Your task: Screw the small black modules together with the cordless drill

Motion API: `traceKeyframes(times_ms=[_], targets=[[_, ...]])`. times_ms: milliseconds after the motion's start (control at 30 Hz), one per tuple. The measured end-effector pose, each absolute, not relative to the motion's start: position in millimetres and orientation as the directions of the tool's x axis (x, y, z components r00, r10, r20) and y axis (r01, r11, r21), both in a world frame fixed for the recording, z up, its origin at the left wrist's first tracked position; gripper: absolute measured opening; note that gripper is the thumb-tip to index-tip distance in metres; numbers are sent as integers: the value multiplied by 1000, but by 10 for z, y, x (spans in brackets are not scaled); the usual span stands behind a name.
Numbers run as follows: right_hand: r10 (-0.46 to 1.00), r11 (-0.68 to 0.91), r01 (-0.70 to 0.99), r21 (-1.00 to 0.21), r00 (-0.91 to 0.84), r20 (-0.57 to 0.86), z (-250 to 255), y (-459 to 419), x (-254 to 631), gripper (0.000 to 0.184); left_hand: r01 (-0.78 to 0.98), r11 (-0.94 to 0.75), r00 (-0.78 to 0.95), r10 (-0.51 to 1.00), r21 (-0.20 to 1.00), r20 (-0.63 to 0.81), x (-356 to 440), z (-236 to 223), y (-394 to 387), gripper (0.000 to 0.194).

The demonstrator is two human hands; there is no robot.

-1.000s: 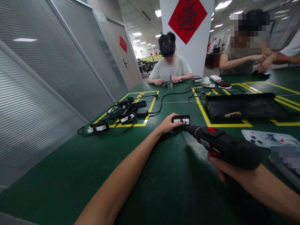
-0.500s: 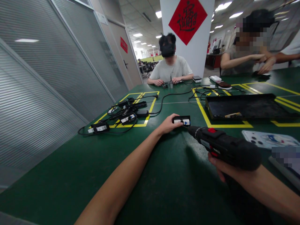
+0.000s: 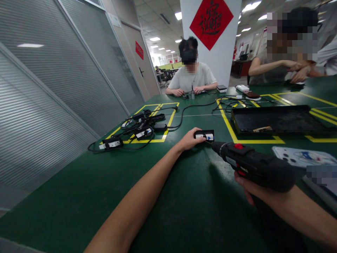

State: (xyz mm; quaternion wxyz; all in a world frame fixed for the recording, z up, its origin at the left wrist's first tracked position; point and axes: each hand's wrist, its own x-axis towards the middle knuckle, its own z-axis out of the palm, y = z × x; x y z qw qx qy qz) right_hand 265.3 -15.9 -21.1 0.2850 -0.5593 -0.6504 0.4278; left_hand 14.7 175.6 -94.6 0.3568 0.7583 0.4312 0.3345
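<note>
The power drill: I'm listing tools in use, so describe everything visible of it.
The power drill has a black, plastic-looking body with red accents, a grey label and a chuck holding a thin bit. Held above the green table by the right hand, it points away and leftward, its bit ending by a small black-and-white part; contact is unclear. Its lower end is lost in darkness.

The red diamond sign point(image 3: 211, 24) on the white pillar point(image 3: 225, 65) reads 招財進寶 in black.
</note>
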Motion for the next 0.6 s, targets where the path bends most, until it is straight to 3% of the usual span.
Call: traceKeyframes(times_ms=[167,600], targets=[[964,-21,493,-870,-222,-149,-226,-155,2662,26,424,-373,404,893,825,197,147,-933,1747,51],[967,-40,504,-863,-199,-161,-235,-186,2666,24,394,-379,422,884,838,202,127,-966,1777,53]])
